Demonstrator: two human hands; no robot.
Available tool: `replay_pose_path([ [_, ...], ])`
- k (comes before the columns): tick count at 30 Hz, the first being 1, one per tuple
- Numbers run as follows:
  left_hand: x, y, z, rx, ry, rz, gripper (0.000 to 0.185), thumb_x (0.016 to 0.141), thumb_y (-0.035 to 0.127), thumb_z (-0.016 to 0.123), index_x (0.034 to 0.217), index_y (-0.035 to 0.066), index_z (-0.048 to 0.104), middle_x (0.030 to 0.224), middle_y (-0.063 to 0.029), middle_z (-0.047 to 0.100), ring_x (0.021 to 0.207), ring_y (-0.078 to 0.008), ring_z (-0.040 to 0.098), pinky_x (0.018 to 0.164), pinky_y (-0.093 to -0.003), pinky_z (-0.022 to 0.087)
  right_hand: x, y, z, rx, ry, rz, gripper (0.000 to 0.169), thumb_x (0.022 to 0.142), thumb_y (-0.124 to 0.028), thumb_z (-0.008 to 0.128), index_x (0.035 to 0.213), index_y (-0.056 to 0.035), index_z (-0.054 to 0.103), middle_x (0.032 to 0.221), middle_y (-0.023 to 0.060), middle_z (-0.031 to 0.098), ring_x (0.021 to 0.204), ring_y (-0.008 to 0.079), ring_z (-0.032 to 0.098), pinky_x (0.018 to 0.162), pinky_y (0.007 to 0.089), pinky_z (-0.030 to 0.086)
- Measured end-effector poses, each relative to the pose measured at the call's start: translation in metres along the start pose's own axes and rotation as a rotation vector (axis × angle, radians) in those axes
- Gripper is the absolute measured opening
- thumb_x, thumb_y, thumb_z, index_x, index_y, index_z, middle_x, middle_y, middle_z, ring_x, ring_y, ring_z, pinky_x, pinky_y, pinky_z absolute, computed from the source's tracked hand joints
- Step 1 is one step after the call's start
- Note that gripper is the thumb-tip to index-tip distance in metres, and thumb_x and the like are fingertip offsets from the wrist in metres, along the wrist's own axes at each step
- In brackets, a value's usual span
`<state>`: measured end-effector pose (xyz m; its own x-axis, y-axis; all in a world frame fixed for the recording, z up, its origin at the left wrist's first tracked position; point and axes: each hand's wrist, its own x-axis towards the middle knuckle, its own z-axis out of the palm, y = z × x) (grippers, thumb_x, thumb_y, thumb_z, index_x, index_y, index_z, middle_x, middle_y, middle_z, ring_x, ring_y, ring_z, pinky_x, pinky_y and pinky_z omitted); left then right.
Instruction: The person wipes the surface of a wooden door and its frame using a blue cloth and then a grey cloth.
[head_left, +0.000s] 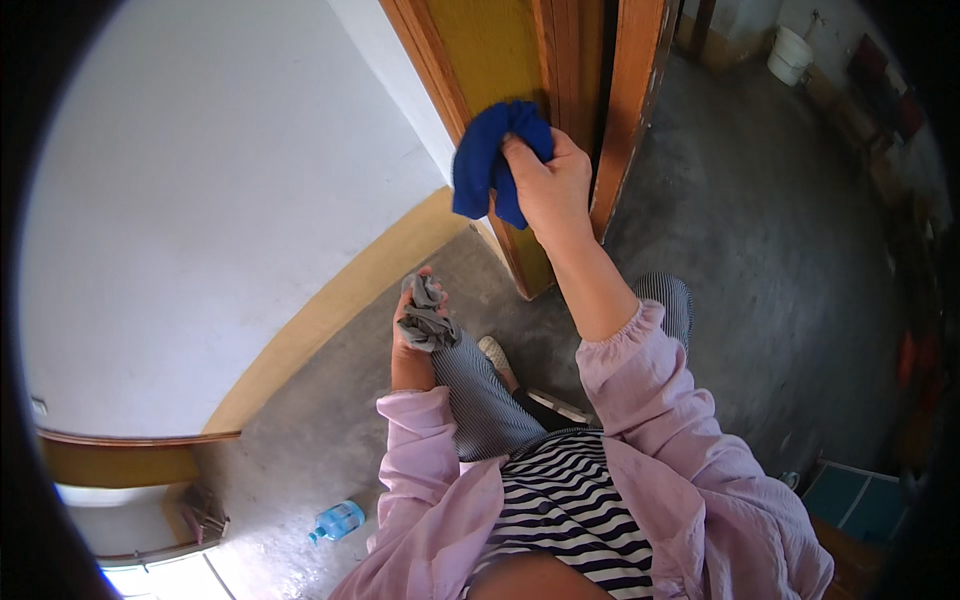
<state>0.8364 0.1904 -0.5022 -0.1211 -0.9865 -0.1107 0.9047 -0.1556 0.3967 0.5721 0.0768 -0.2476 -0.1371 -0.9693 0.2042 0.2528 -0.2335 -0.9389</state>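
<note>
A blue cloth is pinched in my right hand, held up against or just in front of the wooden door frame. Whether the cloth touches the wood I cannot tell. Its ends hang loose below my thumb. Lower and to the left, my left hand is palm up by my left knee, with a crumpled grey cloth lying in its curled fingers. The frame has orange-brown edges around an olive-yellow panel.
A blue plastic bottle lies on the concrete floor at lower left. The white wall with a tan base band runs along the left. Beyond the frame, a white bucket stands by the far wall. A teal-topped piece is at lower right.
</note>
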Motion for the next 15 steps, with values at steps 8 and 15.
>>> replay_pose_path([
  [8, 0.015, -0.005, 0.016, -0.020, 0.087, 0.005, 0.037, 0.102, 0.029, 0.055, 0.135, 0.012, 0.058, 0.100, -0.0108, 0.063, 0.082, -0.0242, 0.058, 0.057, -0.0312, 0.054, -0.009, 0.159, -0.078, -0.315, 0.114, 0.068, 0.028, 0.082, -0.021, 0.076, 0.093, 0.0032, 0.067, 0.078, 0.0207, 0.069, 0.075, 0.0322, 0.070, 0.069, 0.0433, 0.053],
  [15, 0.001, 0.011, -0.018, 0.016, -0.050, -0.023, 0.043, 0.102, 0.033, 0.058, 0.140, 0.014, 0.057, 0.108, -0.0095, 0.059, 0.088, -0.0217, 0.052, 0.064, -0.0325, 0.054, 0.024, 0.014, -0.080, -0.586, 0.145, -0.384, 0.040, 0.084, -0.020, 0.080, 0.115, -0.0048, 0.059, 0.095, 0.0200, 0.069, 0.084, 0.0378, 0.069, 0.076, 0.0472, 0.054],
])
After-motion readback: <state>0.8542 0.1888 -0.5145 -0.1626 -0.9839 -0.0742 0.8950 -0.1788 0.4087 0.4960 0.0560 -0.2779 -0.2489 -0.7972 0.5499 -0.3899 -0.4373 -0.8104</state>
